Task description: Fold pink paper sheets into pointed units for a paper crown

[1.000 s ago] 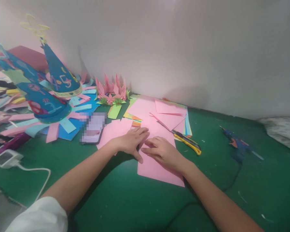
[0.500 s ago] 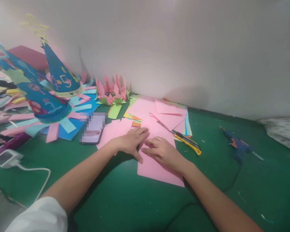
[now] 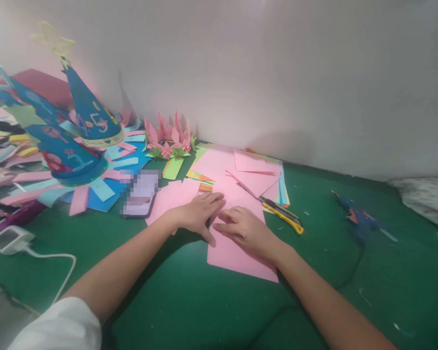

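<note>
A pink paper sheet (image 3: 241,262) lies flat on the green table under both hands. My left hand (image 3: 199,216) is open, thumb and fingers spread, resting across the sheet's left edge. Just beside it, my right hand (image 3: 250,231) lies on the same sheet with its fingers extended and slightly bent. Neither hand grips anything that I can make out. More pink paper (image 3: 168,201) lies left of my left hand. A yellow and black utility knife (image 3: 282,214) rests right of the sheet, near my right hand.
Left of the papers lies a phone (image 3: 142,194). Blue cone hats (image 3: 95,116) with paper strips stand at the left; a pink paper crown (image 3: 170,138) sits by the wall. Stacked coloured sheets (image 3: 219,163) lie behind the hands. A blue glue gun (image 3: 361,218) with a cord is at the right.
</note>
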### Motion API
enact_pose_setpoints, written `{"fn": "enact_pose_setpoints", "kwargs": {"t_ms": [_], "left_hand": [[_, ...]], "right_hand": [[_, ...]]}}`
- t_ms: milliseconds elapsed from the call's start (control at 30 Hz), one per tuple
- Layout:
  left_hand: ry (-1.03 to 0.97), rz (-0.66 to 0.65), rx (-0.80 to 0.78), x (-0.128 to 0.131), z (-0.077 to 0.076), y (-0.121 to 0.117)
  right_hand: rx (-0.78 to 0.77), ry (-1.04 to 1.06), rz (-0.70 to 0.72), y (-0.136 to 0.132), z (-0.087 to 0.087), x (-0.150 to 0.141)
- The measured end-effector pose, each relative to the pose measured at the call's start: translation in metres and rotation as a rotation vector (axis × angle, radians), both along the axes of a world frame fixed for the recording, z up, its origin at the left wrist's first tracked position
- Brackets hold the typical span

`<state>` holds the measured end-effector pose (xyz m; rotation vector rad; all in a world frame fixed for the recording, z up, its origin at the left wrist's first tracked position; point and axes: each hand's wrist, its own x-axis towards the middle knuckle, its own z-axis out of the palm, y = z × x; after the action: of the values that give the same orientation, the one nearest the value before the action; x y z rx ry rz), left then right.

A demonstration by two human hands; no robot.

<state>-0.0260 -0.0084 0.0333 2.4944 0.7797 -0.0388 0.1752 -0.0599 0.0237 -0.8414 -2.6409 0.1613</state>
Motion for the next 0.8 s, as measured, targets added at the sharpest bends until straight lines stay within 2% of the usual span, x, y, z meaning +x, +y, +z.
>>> {"fn": "enact_pose_setpoints", "kwargs": {"t_ms": [267, 467, 633, 800], "left_hand": [[-0.021, 0.011, 0.016, -0.0005, -0.0028, 0.0014], [-0.04, 0.084, 0.096, 0.0035, -0.0032, 0.0018], [-0.056, 0.075, 0.14, 0.0045, -0.0043, 0.0033], [-0.041, 0.103, 0.163, 0.0062, -0.0015, 0.0032]], "right_hand": [[-0.022, -0.01, -0.017, 0.0, -0.0018, 0.001], [-0.164, 0.072, -0.035, -0.0003, 0.0011, 0.0023], [-0.266, 0.192, -0.213, 0.0018, 0.0002, 0.0045], [-0.285, 0.169, -0.315, 0.0043, -0.0032, 0.0065]]}}
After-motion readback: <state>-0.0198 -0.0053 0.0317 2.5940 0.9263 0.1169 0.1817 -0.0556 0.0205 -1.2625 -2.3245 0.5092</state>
